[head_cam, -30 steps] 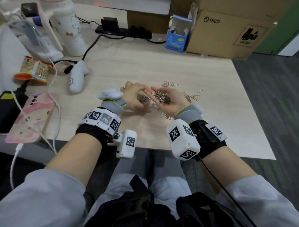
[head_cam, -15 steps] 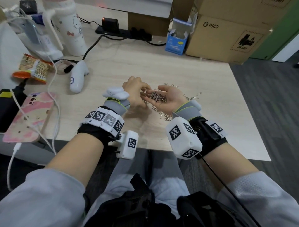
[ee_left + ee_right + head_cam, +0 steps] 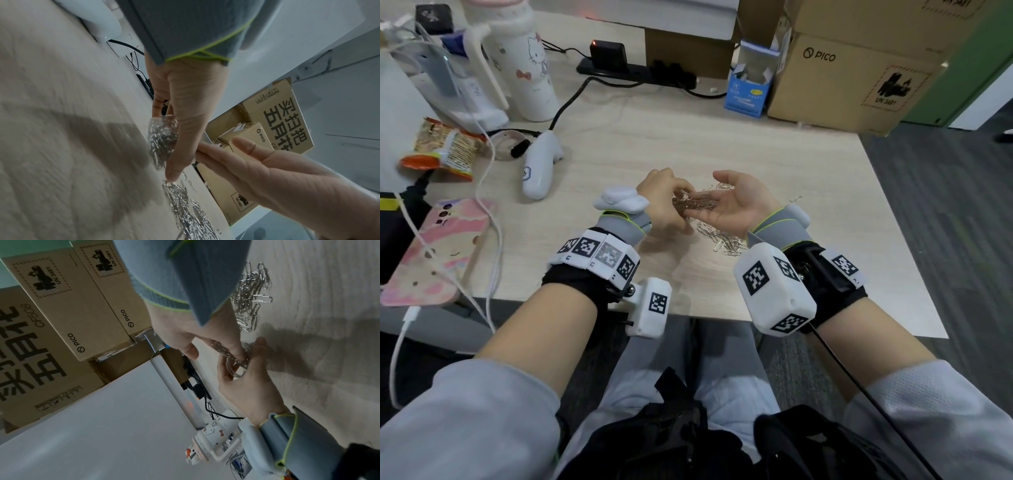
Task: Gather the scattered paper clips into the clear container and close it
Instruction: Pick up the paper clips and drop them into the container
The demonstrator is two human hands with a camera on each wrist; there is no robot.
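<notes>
My left hand [image 3: 661, 195] grips a small clear container [image 3: 162, 139] just above the wooden table [image 3: 808, 164]; it is packed with silver paper clips. My right hand [image 3: 739, 205] is palm up beside it, fingers straight. A bunch of paper clips [image 3: 695, 204] lies on those fingers, right at the container's rim [image 3: 236, 369]. More loose clips [image 3: 726, 241] are heaped on the table under the right wrist, and a single clip [image 3: 795, 198] lies further right. No lid is in sight.
A white controller [image 3: 539, 168], a pink-cased phone [image 3: 438, 250] on a white cable, and a snack packet [image 3: 445, 150] lie to the left. At the back stand a white bottle [image 3: 524, 61], a blue box [image 3: 751, 85] and a cardboard box [image 3: 852, 75].
The right hand has tilted toward the left hand, and the clips have slid from its palm onto its fingers at the container. The left hand keeps its grip.
</notes>
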